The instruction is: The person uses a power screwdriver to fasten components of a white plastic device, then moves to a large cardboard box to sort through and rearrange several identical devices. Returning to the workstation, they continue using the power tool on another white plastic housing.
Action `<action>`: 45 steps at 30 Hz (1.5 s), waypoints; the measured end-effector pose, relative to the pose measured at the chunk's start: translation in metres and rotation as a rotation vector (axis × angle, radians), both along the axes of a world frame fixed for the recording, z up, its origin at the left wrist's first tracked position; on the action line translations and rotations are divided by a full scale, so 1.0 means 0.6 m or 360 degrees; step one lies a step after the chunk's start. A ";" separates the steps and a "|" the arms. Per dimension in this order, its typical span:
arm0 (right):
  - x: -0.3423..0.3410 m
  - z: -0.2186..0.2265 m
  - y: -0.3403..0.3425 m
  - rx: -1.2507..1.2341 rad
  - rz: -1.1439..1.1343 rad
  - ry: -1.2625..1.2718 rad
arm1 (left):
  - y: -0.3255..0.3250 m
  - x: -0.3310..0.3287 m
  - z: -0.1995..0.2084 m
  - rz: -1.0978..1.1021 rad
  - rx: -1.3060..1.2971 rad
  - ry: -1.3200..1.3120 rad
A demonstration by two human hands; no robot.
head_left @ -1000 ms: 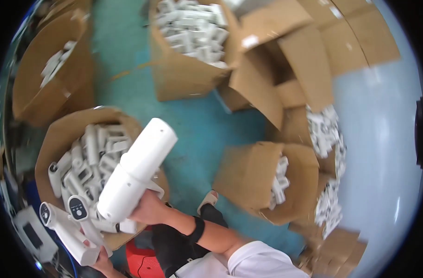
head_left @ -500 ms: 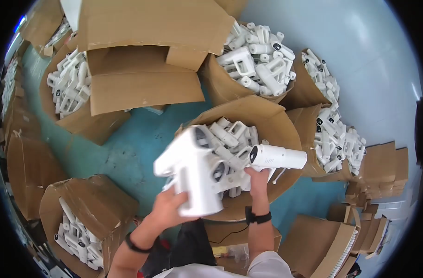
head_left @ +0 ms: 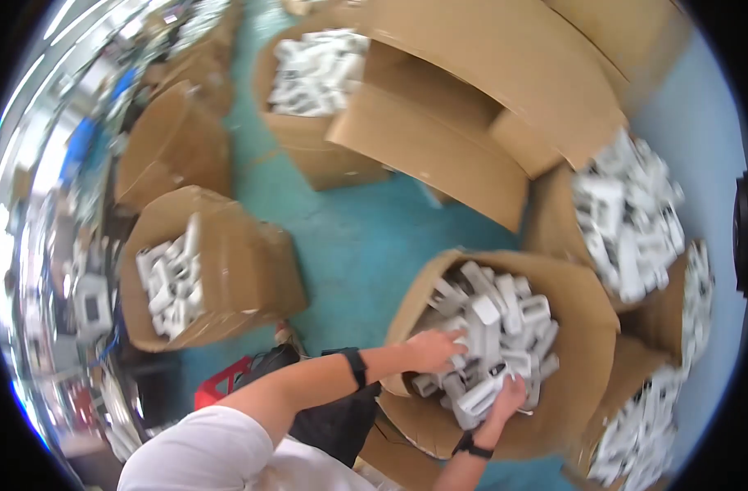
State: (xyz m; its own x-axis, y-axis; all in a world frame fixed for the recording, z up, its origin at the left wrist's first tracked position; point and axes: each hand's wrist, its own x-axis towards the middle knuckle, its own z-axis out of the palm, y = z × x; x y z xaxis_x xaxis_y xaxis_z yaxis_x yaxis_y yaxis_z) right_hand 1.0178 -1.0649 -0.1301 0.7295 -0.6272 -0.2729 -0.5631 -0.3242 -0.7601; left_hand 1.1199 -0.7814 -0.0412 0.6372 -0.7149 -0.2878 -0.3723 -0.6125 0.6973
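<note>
"Status of your left hand [head_left: 431, 352]?"

"Wide, its fingers spread at the edge of the white plastic handled devices [head_left: 513, 307] heaped in an open brown cardboard box [head_left: 583, 323]."

"And your right hand [head_left: 511, 395]?"

"Narrow, curled on a long white plastic device [head_left: 478, 398] lying on that same heap."

"Anything beside you?"

"Another brown cardboard carton [head_left: 251, 270] of white pieces [head_left: 173, 286], well apart on the blue-green floor [head_left: 349, 233]."

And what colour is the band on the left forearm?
Black; the band shows best in the head view.
</note>
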 end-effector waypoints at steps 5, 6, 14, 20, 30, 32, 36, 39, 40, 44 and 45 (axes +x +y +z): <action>0.063 0.253 0.244 0.0559 0.0336 -0.0351 | 0.334 -0.089 0.115 0.1155 -0.0484 -0.0278; 0.066 0.292 0.303 0.0636 0.0635 -0.0370 | 0.412 -0.115 0.131 0.1360 -0.0400 -0.0374; 0.015 0.440 0.898 0.1461 0.1998 0.0373 | 0.973 -0.457 0.044 0.3156 -0.0158 -0.0104; -0.045 0.309 1.363 0.0802 0.2549 0.0441 | 1.244 -0.576 -0.067 0.3210 0.0474 -0.0091; -0.179 -0.138 1.643 -0.0356 0.2257 0.0861 | 1.382 -0.630 -0.180 0.2194 0.1063 0.0544; -0.180 -0.155 1.676 -0.0610 0.2327 0.0335 | 1.391 -0.648 -0.194 0.2094 0.1071 0.0454; -0.119 -0.215 1.732 -0.0333 0.2406 0.0305 | 1.404 -0.669 -0.248 0.1842 0.1261 -0.0192; -0.085 -0.299 1.713 -0.0322 0.2210 0.0125 | 1.390 -0.599 -0.238 0.2150 0.0975 -0.0032; -0.091 -0.298 1.719 -0.0311 0.1991 0.0205 | 1.387 -0.601 -0.252 0.2159 0.1173 -0.0264; -0.088 -0.273 1.727 -0.0248 0.2208 0.0340 | 1.385 -0.610 -0.276 0.2193 0.1168 -0.0187; -0.077 -0.258 1.732 -0.0337 0.2267 0.0461 | 1.388 -0.610 -0.277 0.2137 0.1202 -0.0237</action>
State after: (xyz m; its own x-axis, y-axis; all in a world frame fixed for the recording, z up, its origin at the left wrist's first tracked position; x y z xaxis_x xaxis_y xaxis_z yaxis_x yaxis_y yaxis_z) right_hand 0.9714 -0.0259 -0.2849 0.6895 0.5133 -0.5109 0.1994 -0.8127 -0.5474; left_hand 0.7539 0.0512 -0.2074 0.7244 0.6644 -0.1840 0.6855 -0.7224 0.0900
